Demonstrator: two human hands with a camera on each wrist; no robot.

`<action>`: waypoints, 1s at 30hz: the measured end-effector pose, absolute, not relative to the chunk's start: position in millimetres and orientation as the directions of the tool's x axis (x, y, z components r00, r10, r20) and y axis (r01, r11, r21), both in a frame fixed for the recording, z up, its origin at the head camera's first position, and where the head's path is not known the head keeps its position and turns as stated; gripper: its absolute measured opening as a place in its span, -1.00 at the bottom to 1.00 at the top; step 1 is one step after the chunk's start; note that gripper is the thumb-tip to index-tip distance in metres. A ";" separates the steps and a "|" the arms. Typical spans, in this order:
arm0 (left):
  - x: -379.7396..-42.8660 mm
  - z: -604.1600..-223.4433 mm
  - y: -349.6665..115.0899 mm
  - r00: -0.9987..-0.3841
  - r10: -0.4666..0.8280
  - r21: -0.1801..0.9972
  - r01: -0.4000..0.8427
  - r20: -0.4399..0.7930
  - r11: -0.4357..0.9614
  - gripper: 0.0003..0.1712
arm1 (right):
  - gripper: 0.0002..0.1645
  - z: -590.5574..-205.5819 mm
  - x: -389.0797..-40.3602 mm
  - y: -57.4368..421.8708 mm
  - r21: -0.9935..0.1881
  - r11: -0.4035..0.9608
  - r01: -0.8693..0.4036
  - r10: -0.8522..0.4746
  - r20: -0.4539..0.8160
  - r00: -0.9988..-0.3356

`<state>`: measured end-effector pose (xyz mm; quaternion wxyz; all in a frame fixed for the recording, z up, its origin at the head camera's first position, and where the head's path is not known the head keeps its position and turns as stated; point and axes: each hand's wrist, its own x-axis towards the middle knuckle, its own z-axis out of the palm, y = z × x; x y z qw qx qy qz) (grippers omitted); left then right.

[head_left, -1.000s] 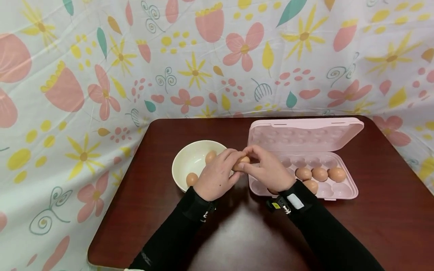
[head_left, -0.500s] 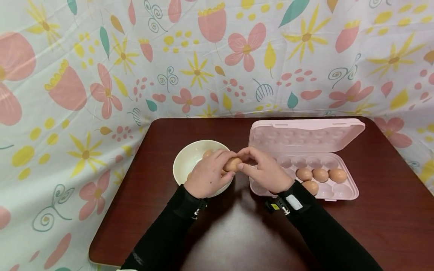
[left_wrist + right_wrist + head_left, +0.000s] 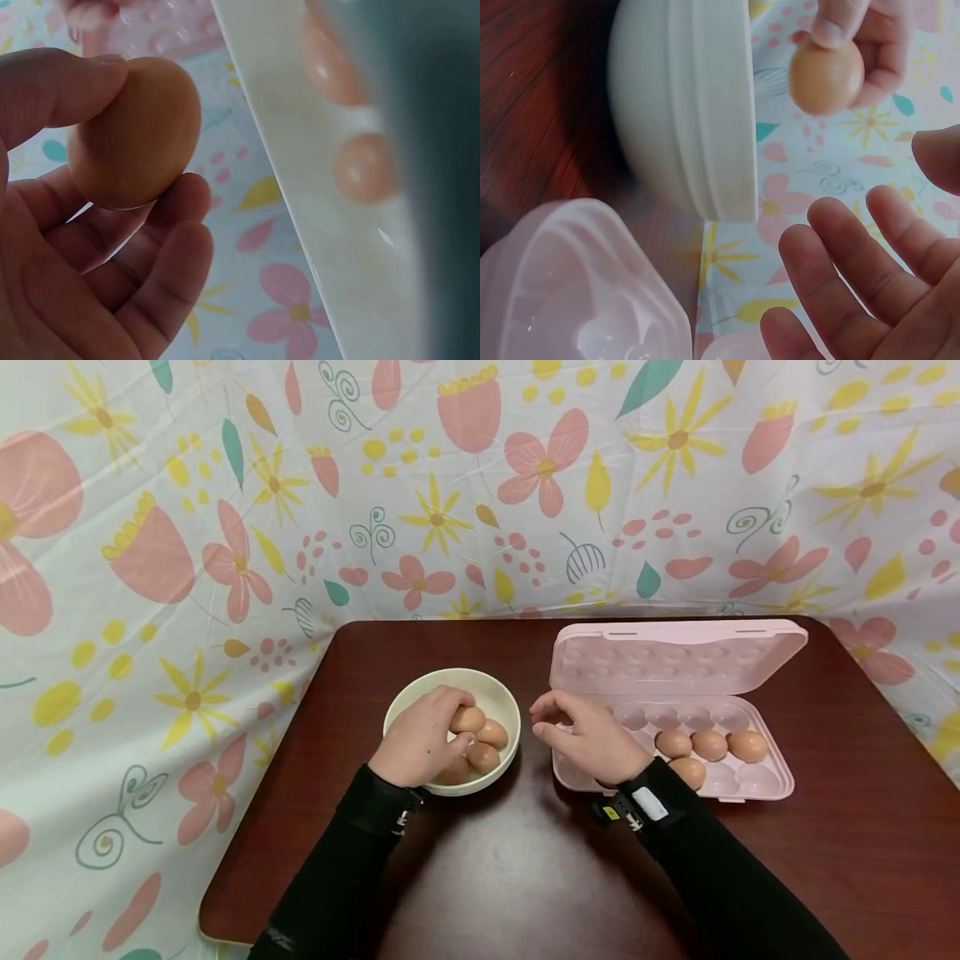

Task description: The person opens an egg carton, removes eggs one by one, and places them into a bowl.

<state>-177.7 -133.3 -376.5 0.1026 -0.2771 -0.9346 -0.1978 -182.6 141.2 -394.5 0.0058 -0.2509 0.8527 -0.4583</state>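
A brown egg [image 3: 468, 719] is pinched between the thumb and fingers of my left hand [image 3: 420, 737], above the cream bowl [image 3: 499, 693]. The left wrist view shows the egg [image 3: 142, 135] close up, apart from the bowl's rim. Other brown eggs [image 3: 492, 733] lie in the bowl, partly covered by the left hand. My right hand [image 3: 592, 739] hovers by the left side of the pink egg carton [image 3: 772, 789], its fingers loosely bent. In the right wrist view nothing is between the right hand's fingers [image 3: 851, 262].
The carton's lid [image 3: 667, 664] stands raised at the back. Several eggs [image 3: 709, 745] sit in its right-hand cups. Both containers stand on a dark red-brown table [image 3: 337, 693]. A flower-patterned cloth [image 3: 480, 510] hangs behind the table.
Both hands were at the egg between the bowl and carton. The left hand has carried it left over the bowl. The right hand has let go and stayed nearly in place.
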 end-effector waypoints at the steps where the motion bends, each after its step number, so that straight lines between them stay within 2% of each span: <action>1: -178.5 -377.4 -137.5 -0.834 0.466 0.309 0.545 0.295 0.780 -0.54 | -0.79 -394.6 -182.8 141.9 -0.781 0.464 -0.419 -0.430 0.215 -0.877; 9: -183.6 -383.6 -167.0 -0.922 0.327 0.235 0.372 0.207 0.898 -0.60 | -0.82 -398.3 -185.6 149.4 -0.756 0.499 -0.424 -0.429 0.210 -0.879; 15: -186.2 -390.7 -179.3 -0.959 0.243 0.192 0.269 0.149 0.944 -0.64 | -0.83 -400.5 -187.2 151.4 -0.742 0.508 -0.437 -0.422 0.227 -0.878; 30: -184.8 -404.4 -177.7 -0.960 0.273 0.101 0.279 0.068 0.955 -0.62 | -0.84 -405.8 -181.5 154.8 -0.747 0.498 -0.441 -0.409 0.246 -0.879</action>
